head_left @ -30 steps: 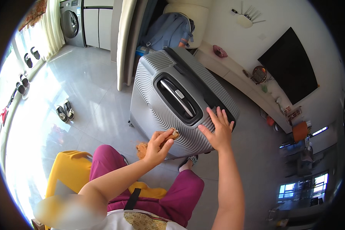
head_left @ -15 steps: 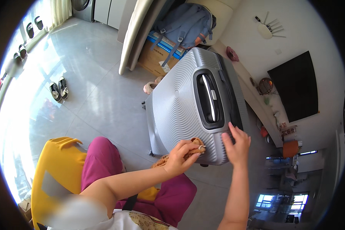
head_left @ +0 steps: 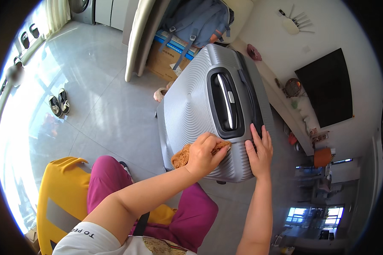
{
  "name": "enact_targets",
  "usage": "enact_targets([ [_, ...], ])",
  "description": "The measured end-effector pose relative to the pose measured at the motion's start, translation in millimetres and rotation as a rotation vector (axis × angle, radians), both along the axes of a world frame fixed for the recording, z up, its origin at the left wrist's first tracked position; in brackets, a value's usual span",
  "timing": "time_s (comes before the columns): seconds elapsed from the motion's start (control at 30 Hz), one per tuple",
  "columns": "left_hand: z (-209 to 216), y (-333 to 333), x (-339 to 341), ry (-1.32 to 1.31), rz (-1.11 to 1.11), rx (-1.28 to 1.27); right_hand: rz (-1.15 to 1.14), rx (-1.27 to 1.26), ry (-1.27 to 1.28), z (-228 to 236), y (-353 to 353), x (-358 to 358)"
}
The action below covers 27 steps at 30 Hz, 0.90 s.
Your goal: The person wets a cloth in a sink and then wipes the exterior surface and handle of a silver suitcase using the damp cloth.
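A silver hard-shell suitcase with ringed grooves stands before me on the floor. Its top has a silver carry handle in a black recess. My left hand is closed around a crumpled brown cloth, pressed to the shell near the corner below the recess. Some of the cloth is hidden under the palm. My right hand lies against the corner to the right, fingers stretched out. Its fingertips touch the shell beside a black side handle.
A blue-grey backpack rests on a cardboard box behind the suitcase. Black sneakers sit on the grey tiled floor. A yellow seat is at my left. Along the right wall runs a low ledge below a black screen.
My left hand and the cloth have shifted slightly upward on the shell, and the hand now covers more of the cloth. My right hand stays at the corner. The view has shifted slightly.
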<state>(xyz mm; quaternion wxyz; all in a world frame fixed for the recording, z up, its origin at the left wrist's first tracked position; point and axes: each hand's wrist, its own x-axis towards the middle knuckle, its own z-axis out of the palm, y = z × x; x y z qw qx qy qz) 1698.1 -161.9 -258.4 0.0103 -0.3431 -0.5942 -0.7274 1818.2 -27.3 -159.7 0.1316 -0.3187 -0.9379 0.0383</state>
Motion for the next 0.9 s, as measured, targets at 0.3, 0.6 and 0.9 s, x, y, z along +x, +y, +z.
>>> enact_targets([
  [0.3,-25,-9,18,-0.015,-0.081,-0.046,-0.005,0.01,0.032,4,0,3],
  [0.6,-22,-17,30,-0.147,-0.132,-0.14,-0.035,0.033,0.015,4,-2,6],
  [0.9,4,-8,12,-0.045,-0.094,-0.07,-0.073,0.028,0.013,-1,-9,10],
])
